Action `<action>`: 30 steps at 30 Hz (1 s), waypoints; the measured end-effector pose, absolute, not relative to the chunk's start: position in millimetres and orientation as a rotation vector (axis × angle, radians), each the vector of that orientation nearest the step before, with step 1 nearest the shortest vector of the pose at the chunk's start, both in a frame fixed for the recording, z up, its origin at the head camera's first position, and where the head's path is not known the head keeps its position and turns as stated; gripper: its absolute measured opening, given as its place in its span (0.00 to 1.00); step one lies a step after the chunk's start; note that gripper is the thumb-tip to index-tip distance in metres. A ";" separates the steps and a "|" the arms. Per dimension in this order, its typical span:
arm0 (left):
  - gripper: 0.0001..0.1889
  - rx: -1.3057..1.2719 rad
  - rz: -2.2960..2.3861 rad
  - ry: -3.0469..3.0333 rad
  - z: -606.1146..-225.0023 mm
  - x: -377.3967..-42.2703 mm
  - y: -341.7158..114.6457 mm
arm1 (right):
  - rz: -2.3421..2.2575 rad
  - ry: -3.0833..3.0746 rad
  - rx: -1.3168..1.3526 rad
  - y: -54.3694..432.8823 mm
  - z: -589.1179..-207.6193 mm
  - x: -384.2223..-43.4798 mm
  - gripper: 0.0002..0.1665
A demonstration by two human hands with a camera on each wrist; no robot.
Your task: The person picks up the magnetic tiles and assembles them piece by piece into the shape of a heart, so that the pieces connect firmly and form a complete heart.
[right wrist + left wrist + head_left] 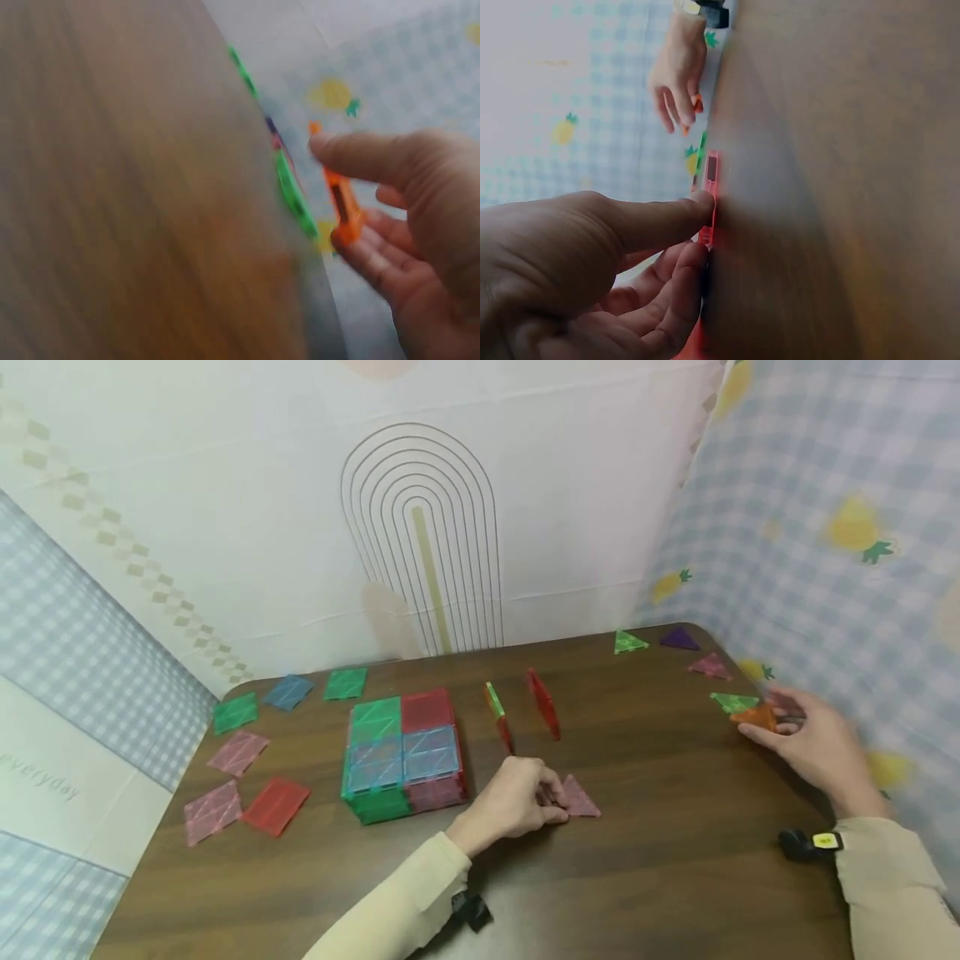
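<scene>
My left hand (516, 799) pinches a pink see-through triangle tile (581, 799) low over the middle of the table. In the left wrist view its thumb and fingers meet at the edge of this pink tile (711, 171). Over at the table's right edge, my right hand (821, 745) grips an orange triangle tile (756, 717) between thumb and fingers. The right wrist view shows the orange tile (341, 199) edge-on, raised off the tabletop. A green triangle tile (733, 702) lies just beyond it.
Left of my left hand stands a box of coloured square tiles (426, 714). Two upright tile pieces, one green and red (497, 714), one red (543, 703), stand beyond that hand. Several loose squares (276, 806) lie at left; more triangles (678, 638) lie far right, near the cloth wall.
</scene>
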State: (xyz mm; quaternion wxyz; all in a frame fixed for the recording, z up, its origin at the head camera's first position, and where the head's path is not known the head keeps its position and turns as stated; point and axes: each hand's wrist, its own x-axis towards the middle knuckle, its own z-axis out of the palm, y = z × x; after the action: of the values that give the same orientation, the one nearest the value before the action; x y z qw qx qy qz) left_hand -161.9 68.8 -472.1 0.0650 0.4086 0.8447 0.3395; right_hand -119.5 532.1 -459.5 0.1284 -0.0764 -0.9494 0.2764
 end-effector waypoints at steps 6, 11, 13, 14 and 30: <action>0.29 1.150 1.017 2.482 -468.1 -168.9 64.2 | 1.075 -2.640 -0.051 503.7 -462.9 -125.7 0.39; 0.39 1.126 0.783 2.462 -460.7 -174.8 70.3 | 1.208 -2.619 0.098 478.7 -470.2 -132.3 0.23; 0.36 1.148 0.743 2.462 -466.5 -179.1 71.6 | 1.240 -2.606 0.136 472.1 -473.1 -134.5 0.18; 0.34 1.162 0.737 2.461 -468.2 -180.6 71.1 | 1.254 -2.593 0.151 469.6 -474.5 -135.3 0.16; 0.17 1.055 1.333 2.441 -480.5 -177.0 69.3 | 1.552 -2.533 0.284 401.5 -481.5 -136.0 0.07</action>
State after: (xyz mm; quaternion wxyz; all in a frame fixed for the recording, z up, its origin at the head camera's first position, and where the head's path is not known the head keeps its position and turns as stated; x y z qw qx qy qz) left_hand -177.0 69.3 -480.5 0.0835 0.3534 0.8177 0.4467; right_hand -136.0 401.5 -481.5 0.0786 0.0949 -0.8463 0.5183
